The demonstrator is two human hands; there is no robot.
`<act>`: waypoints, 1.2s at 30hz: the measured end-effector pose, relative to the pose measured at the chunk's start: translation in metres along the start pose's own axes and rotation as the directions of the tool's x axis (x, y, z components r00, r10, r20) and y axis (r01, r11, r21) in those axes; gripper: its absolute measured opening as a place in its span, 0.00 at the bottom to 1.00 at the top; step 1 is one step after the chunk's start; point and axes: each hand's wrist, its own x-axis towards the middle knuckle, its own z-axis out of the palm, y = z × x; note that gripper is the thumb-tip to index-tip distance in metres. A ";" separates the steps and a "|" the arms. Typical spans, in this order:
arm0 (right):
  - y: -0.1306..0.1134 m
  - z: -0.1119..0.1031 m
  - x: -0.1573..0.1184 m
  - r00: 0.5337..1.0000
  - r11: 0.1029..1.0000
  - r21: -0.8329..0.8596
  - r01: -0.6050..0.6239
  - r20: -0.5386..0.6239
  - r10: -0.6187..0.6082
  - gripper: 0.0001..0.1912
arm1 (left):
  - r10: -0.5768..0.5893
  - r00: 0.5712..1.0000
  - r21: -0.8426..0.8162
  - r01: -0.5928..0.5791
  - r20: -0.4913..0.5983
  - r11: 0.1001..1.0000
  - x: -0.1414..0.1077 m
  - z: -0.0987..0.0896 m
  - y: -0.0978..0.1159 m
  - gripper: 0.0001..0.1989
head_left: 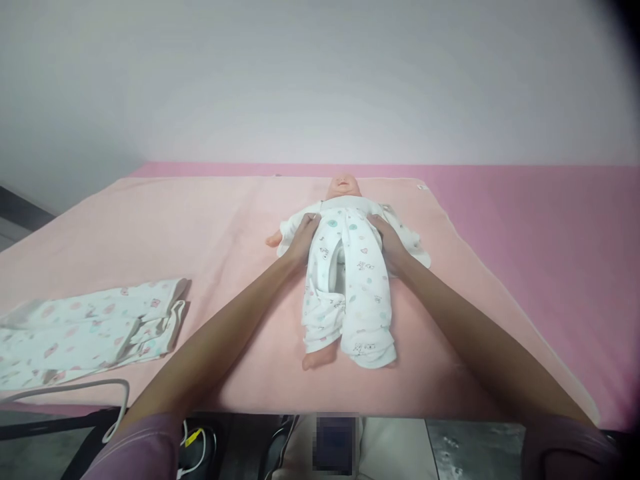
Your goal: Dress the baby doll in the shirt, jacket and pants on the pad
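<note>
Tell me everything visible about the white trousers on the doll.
The trousers are white, soft-looking cloth with small teal, pink and dark-line prints, a plain waistband and an opening between the legs. They lie on the doll, leg ends bunched toward the camera, one foot poking out. The left hand and right hand touch either side near the waist.

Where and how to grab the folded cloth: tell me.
I'd pinch the folded cloth at its right end, coming from the right: the layered edges there seem raised off the pink sheet, while its left end is out of view.
</note>
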 end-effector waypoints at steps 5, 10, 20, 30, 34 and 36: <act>-0.019 -0.011 0.006 0.988 0.982 -0.116 0.151 -0.002 -0.152 0.28 | 0.105 0.994 0.043 -0.103 -0.025 0.994 0.011 -0.005 0.008 0.21; -0.040 -0.016 0.024 0.963 0.903 -0.350 0.250 0.184 -0.196 0.22 | 0.203 0.957 0.233 -0.250 0.209 0.940 0.031 -0.003 0.036 0.23; -0.013 -0.011 0.053 0.974 0.870 -0.485 0.088 -0.143 -0.178 0.12 | 0.251 0.968 0.369 -0.225 -0.023 0.902 0.058 0.014 0.023 0.18; -0.101 0.013 -0.141 0.747 0.495 -0.561 0.664 0.534 -0.397 0.06 | 0.394 0.909 0.734 -0.358 0.133 0.578 -0.116 -0.012 0.055 0.15; -0.079 0.021 -0.194 0.678 0.291 -0.614 0.734 0.685 -0.266 0.09 | 0.267 0.953 0.793 -0.273 0.145 0.544 -0.213 -0.026 0.031 0.16; -0.060 0.029 -0.199 0.700 0.204 -0.673 0.711 0.652 -0.291 0.10 | 0.210 0.972 0.813 -0.202 0.101 0.546 -0.233 -0.023 0.016 0.13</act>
